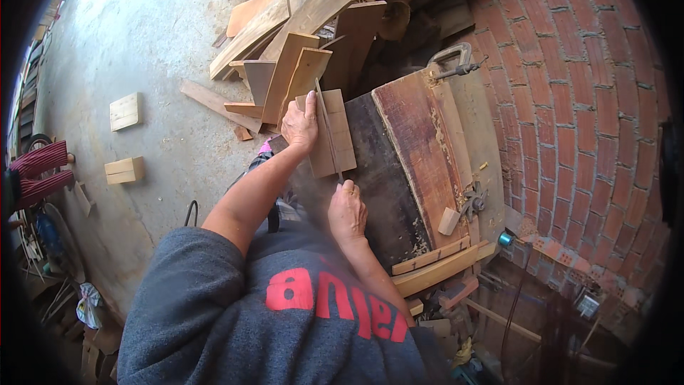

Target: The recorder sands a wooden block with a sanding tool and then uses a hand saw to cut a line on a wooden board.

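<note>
A short, flat wooden board (340, 125) lies at the left edge of a dark bench surface (377, 171). My left hand (299, 125) is closed on the board's left side, its thumb pointing away from me along the top. Across the board's face runs a long thin metal tool that looks like a file (328, 128). Its near end is in my right hand (348, 210), whose fingers are wrapped round it just off the board's near edge. The far end of the tool passes close by my left thumb. The fingers of my left hand are partly hidden beneath the board.
Offcuts (299, 21) are heaped beyond the bench. A clamp (456, 64) holds a reddish plank (420, 150) on the right, before a brick wall (563, 114). Two wooden blocks (125, 170) rest on the concrete floor (167, 114). Another person's striped sleeve (43, 171) shows far left.
</note>
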Demonstrator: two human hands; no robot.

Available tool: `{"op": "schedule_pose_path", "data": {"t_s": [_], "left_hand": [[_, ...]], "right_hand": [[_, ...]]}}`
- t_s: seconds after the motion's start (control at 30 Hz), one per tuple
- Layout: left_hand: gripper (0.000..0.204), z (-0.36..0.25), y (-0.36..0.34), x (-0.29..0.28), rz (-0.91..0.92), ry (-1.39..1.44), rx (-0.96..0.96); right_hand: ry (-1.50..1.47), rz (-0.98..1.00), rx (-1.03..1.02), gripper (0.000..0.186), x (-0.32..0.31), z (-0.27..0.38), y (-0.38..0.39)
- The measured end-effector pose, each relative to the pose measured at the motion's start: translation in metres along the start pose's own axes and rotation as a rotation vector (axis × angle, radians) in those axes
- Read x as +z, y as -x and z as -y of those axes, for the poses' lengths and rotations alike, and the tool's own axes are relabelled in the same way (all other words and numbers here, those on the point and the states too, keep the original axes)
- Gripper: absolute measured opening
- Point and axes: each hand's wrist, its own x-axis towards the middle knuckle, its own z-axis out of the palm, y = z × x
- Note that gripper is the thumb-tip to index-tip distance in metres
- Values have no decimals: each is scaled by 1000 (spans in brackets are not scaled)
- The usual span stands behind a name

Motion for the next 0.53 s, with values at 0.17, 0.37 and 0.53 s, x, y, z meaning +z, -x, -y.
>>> {"op": "schedule_pose_path", "data": {"t_s": [0.17,0.37,0.53], "left_hand": [[75,-2,3,0,25,-5,-28],[72,-2,1,-1,10,-1,-12],[75,-2,0,0,35,-16,-33]], "right_hand": [[13,-14,43,21,-1,3,0],[-1,-47,-10,20,-4,3,-9],[26,7,8,19,-6,0,-6]]}}
